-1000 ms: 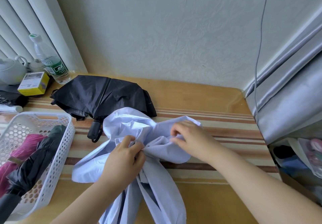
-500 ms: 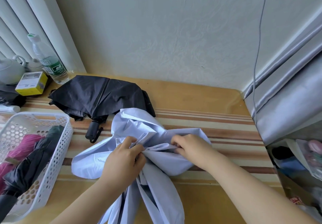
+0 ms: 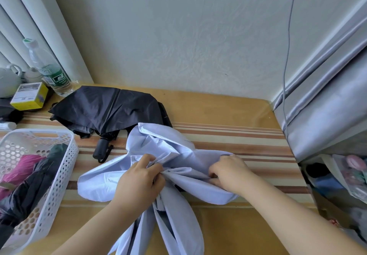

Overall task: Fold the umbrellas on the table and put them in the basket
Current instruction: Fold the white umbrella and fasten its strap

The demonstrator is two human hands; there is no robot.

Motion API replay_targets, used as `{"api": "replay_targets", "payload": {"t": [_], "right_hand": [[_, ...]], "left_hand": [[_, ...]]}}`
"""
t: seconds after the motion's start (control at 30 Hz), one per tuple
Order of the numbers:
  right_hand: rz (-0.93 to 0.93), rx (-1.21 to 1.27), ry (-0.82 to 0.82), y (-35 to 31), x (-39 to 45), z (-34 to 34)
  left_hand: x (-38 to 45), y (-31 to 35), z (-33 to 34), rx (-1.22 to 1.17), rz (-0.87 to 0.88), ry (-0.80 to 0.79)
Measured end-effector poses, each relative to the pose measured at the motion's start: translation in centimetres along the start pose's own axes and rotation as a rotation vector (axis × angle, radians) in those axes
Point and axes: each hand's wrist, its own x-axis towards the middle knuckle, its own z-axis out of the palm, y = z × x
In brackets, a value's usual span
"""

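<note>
1. While the left hand [image 3: 139, 181] kept its fingers bunched round the gathered middle of the pale lilac umbrella [image 3: 164, 151], the right hand [image 3: 228, 172] had slid outward, away from the left, pinching a canopy panel flat along its fold
2. That suggested pleating was under way, with rolling and strapping still to come
3. Left of the left hand, the white perforated basket [image 3: 59, 175] held a pink and a dark folded umbrella; beyond both hands lay the black umbrella [image 3: 107, 109], unfolded

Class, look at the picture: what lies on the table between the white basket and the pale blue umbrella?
Head view: only bare striped tablecloth lies between the basket and the pale umbrella.
</note>
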Motion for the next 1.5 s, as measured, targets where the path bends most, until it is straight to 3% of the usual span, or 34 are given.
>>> {"api": "replay_targets", "payload": {"t": [0.07, 0.13, 0.2, 0.27, 0.33, 0.43, 0.7, 0.83, 0.97, 1.03, 1.1, 1.2, 1.27, 1.33, 1.37, 1.4, 1.43, 1.5], "right_hand": [[0.082, -0.108, -0.117, -0.4, 0.5, -0.4], [0.105, -0.05, -0.077, -0.5, 0.1, -0.9], [0.005, 0.21, 0.12, -0.2, -0.2, -0.6], [-0.081, 0.503, 0.448, -0.3, -0.8, -0.9], [-0.078, 0.503, 0.734, -0.3, -0.2, -1.3], [-0.067, 0.443, 0.61, -1.1, 0.8, -2.5], [-0.316, 0.516, 0.637, -5.3, 1.2, -4.1], [-0.347, 0.498, 0.526, -6.9, 0.9, -5.2], [-0.325, 0.677, 0.451, -7.0, 0.0, -4.8], [-0.262, 0.623, 0.482, -6.8, -0.3, -4.6], [-0.295, 0.66, 0.479, -6.6, -0.5, -4.0], [-0.383, 0.831, 0.339, -5.7, -1.3, -2.9], [-0.289, 0.864, 0.415, -4.1, -1.7, -2.2], [-0.008, 0.912, 0.606, -1.7, -2.0, -1.8], [0.169, 0.916, 0.613, -0.4, -2.0, -1.5], [0.34, 0.918, 0.484, 0.7, -2.0, -1.2], [0.467, 0.96, 0.256, 1.6, -2.1, -0.6], [0.55, 1.243, -0.223, 2.2, -2.5, 1.0]], "left_hand": [[0.0, 0.5, 0.3, 0.002, 0.033, -0.009], [0.0, 0.8, 0.5, -0.002, 0.041, -0.001], [0.0, 0.7, 0.5, -0.006, 0.044, 0.012], [0.0, 0.4, 0.5, -0.007, 0.046, 0.016], [0.0, 0.3, 0.5, -0.016, 0.048, 0.008], [0.0, 0.6, 0.5, -0.043, 0.013, -0.022], [0.2, 0.6, 0.8, -0.062, -0.023, 0.014], [0.4, 0.7, 0.9, -0.146, 0.011, 0.02], [0.2, 1.0, 0.5, -0.123, 0.015, 0.065], [0.1, 1.0, 0.5, -0.1, 0.025, 0.081], [0.2, 0.7, 0.5, -0.081, 0.052, 0.088], [0.6, -0.1, 0.5, -0.034, 0.111, 0.106], [0.8, -0.6, 0.5, -0.014, 0.128, 0.111], [0.8, -0.8, 0.5, -0.016, 0.127, 0.112], [0.8, -0.8, 0.5, -0.02, 0.126, 0.116], [0.7, -0.8, 0.5, -0.022, 0.123, 0.121], [0.7, -0.8, 0.5, -0.022, 0.12, 0.127], [0.7, -0.6, 0.6, -0.022, 0.116, 0.133]]}}
